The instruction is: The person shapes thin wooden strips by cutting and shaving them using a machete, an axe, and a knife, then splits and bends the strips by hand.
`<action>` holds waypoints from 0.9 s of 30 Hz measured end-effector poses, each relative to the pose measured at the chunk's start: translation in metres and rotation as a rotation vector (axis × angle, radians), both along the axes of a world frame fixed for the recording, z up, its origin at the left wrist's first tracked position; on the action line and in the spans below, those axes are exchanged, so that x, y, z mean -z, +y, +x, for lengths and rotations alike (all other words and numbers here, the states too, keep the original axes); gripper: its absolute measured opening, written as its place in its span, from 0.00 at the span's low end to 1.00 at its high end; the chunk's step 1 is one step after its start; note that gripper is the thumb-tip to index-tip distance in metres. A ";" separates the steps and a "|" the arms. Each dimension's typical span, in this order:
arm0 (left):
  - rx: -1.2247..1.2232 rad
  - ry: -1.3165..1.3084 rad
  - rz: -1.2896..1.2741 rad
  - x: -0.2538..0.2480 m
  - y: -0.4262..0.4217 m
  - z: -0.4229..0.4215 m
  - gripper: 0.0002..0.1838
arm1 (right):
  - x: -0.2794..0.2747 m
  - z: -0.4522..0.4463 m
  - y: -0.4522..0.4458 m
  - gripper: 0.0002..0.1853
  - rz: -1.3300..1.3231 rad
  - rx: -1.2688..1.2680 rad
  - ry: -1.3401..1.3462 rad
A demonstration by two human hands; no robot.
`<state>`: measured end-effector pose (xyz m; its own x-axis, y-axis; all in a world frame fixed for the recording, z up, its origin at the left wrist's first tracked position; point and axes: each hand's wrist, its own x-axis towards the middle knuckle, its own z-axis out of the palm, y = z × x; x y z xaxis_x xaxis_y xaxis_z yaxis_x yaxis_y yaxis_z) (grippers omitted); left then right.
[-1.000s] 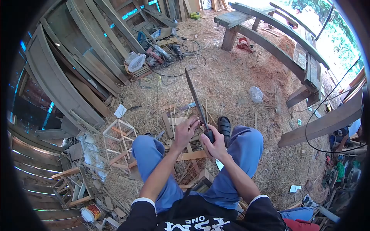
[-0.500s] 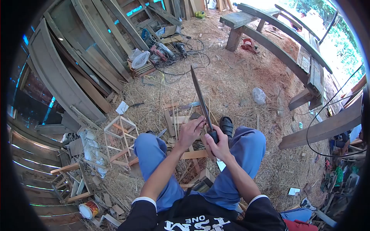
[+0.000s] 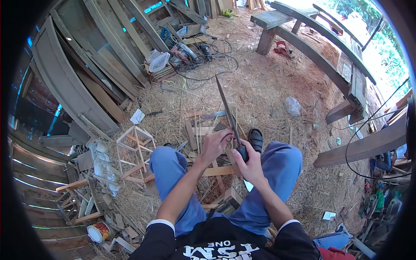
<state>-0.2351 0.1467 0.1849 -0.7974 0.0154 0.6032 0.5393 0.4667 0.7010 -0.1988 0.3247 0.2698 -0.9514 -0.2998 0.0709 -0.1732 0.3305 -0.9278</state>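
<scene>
Between my knees, my right hand (image 3: 248, 164) is wrapped around the black handle of a long knife (image 3: 225, 102). Its dark, narrow blade points up and away from me, tapering to a tip. My left hand (image 3: 214, 146) is close to the lower blade, fingers pinched together; whatever they hold is too small to make out. Below the hands, thin wooden strips and a pale wooden board (image 3: 218, 171) lie on the straw-covered ground. A light wooden frame (image 3: 139, 149) stands beside my left knee.
Power tools with cords (image 3: 184, 55) lie ahead, near planks leaning on the left wall. A wooden bench (image 3: 271, 21) and long curved beams (image 3: 323, 56) are at the right. A plastic bag (image 3: 292, 105) lies on the ground, and a paint can (image 3: 99, 232) sits at lower left.
My right hand has shifted slightly right and down with the knife handle, while my left fingers stay pinched near the blade. The view has moved a little.
</scene>
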 end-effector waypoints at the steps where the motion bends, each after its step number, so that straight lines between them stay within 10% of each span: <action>1: -0.003 0.005 -0.008 -0.001 0.001 0.000 0.22 | -0.006 0.003 -0.002 0.24 0.038 0.017 0.031; 7: -0.033 -0.087 -0.044 0.005 -0.004 0.004 0.22 | -0.038 0.014 -0.015 0.25 0.387 0.039 0.097; 27: -0.007 -0.076 0.002 -0.012 0.003 0.010 0.17 | -0.049 0.012 -0.002 0.26 0.122 -0.026 -0.142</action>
